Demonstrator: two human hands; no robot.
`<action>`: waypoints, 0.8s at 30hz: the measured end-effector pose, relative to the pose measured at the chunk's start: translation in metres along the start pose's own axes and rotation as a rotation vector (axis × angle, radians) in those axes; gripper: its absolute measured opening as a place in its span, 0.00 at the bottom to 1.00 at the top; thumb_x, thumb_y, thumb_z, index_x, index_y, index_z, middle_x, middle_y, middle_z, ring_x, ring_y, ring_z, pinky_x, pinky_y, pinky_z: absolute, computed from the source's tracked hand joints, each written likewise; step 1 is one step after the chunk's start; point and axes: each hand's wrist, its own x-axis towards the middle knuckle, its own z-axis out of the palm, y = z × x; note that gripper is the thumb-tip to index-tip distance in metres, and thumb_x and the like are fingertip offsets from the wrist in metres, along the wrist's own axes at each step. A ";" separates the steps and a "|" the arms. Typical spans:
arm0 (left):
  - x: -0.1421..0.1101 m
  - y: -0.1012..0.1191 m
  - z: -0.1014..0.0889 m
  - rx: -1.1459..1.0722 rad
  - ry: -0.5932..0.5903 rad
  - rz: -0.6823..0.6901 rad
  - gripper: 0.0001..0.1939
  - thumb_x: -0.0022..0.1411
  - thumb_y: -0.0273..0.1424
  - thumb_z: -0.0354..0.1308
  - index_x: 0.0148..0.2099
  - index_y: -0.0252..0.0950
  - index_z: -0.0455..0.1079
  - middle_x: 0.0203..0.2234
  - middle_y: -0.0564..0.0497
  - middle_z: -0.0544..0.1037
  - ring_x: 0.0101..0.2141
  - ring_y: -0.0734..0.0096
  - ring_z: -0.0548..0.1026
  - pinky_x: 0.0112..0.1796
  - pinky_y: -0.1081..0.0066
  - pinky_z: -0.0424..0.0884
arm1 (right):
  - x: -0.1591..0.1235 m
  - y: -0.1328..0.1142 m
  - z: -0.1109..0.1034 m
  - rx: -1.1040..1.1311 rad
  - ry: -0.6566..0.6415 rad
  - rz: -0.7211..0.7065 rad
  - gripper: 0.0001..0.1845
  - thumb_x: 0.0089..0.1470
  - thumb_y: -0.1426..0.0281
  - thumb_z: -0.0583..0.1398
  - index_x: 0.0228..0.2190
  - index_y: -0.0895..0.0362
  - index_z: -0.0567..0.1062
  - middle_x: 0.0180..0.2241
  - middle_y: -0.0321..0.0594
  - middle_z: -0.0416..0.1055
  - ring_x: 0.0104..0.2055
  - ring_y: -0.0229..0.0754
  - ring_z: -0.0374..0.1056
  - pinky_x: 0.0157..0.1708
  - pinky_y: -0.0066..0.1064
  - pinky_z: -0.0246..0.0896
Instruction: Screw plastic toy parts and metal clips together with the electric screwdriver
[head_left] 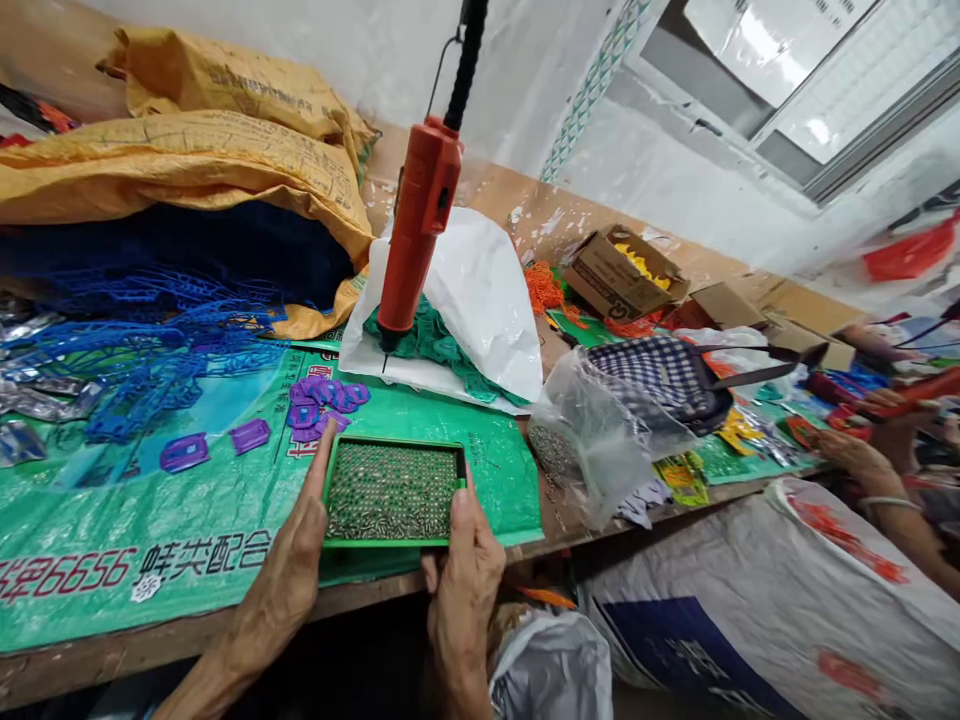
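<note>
Between both hands is a shallow green-rimmed tray [397, 543] holding many small screws, some standing in a grid of holes and others loose along the near side. My left hand [296, 535] grips its left edge, fingers mostly behind it. On the right edge, my right hand [466, 550] has its thumb over the rim and fingers underneath. A red electric screwdriver [420, 225] hangs bit-down above and beyond the tray. Purple plastic parts [322, 400] lie just past my left hand, with two more nearby.
Blue plastic frames [150, 370] spill from a yellow woven sack [247, 150] at left. Green parts [442, 350] sit in a white bag [487, 290]. A clear bag of screws [592, 440] and a checked bag [652, 370] stand at right. Another person's hand [855, 455] works far right.
</note>
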 end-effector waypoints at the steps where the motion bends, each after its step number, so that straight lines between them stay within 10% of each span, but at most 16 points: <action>1: 0.000 0.002 0.002 -0.023 0.004 -0.006 0.39 0.71 0.58 0.39 0.76 0.49 0.43 0.75 0.61 0.42 0.73 0.55 0.38 0.72 0.55 0.33 | -0.001 0.001 0.001 0.006 0.007 -0.002 0.40 0.55 0.43 0.61 0.59 0.56 0.72 0.25 0.28 0.54 0.20 0.28 0.41 0.14 0.20 0.45; 24: 0.003 0.013 0.000 -0.112 0.080 -0.050 0.41 0.69 0.61 0.35 0.76 0.47 0.43 0.74 0.63 0.46 0.73 0.56 0.40 0.72 0.56 0.34 | 0.004 -0.004 0.015 0.132 0.026 0.020 0.29 0.54 0.44 0.63 0.42 0.56 0.76 0.24 0.23 0.39 0.19 0.28 0.37 0.12 0.20 0.40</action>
